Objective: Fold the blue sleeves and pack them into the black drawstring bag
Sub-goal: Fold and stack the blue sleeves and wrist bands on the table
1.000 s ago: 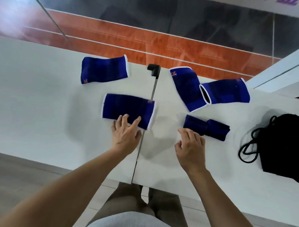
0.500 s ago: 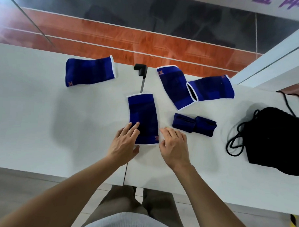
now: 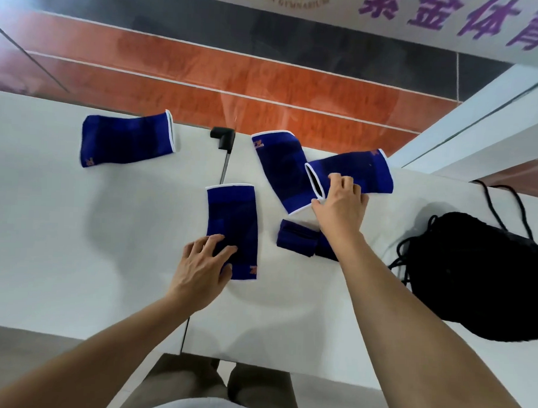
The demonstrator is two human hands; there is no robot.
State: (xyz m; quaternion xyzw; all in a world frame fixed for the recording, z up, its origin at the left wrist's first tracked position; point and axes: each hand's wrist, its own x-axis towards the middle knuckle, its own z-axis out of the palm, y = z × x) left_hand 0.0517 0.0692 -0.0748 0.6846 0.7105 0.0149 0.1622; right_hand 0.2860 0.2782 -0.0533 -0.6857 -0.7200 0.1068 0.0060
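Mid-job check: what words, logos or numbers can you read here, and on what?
"GYMNASIUM", after cut-off letters: white sign on the far wall.
"紫金体育", purple, cut by the frame: same sign.
Orange logos on the blue sleeves: too small to read.
Black drawstring bag: no text visible.

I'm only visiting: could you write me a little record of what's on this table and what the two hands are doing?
Table: white, with a seam down the middle
Flat sleeves: four blue ones: left sleeve, middle sleeve, right sleeve overlapping the middle one, near sleeve
Folded sleeve: between the near sleeve and the bag
Bag: black, at the right, cords loose
Left hand: fingers spread on the near sleeve
Right hand: grips the right sleeve by its open end
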